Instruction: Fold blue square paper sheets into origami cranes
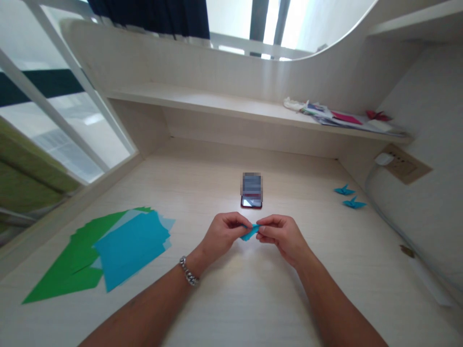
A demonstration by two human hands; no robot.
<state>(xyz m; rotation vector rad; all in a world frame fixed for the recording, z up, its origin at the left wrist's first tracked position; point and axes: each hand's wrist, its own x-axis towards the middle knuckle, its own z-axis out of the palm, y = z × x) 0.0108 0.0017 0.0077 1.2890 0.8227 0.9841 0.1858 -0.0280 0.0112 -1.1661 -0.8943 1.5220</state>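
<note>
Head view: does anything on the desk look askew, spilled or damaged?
Nothing spilled or damaged. The flat green and blue paper sheets lie fanned out unevenly at the left, and the loose papers on the pale wooden shelf are heaped untidily. The left hand and right hand pinch a small folded blue paper piece between them.

Two hands, two blue cranes

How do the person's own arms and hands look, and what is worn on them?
Both forearms are bare, with no sleeves in view. The left hand has a silver chain-link bracelet at its wrist. The right hand wears nothing visible.
</note>
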